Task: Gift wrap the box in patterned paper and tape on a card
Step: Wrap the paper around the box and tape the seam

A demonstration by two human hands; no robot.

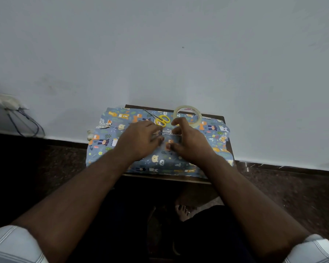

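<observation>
Pressing blue animal-print wrapping paper [156,160] flat with left hand [139,142], fingers spread, gripping nothing; right hand [191,143] curled half-open, apparently creasing a fold. Yellow-handled scissors [160,120] and clear tape roll [187,115] parked just beyond, probably for reach.

My corner by the wall

Plain pale grey-white wall [160,44], dark speckled stone floor [292,196], small dark wooden table [167,178] before me.

I see: both hands, left hand [141,140], right hand [190,142], pressing patterned paper [213,141]; scissors [160,119], tape roll [187,115] beyond, on table [221,118].

Patterned paper [160,160] hides the box; both elbows run off-frame.
</observation>
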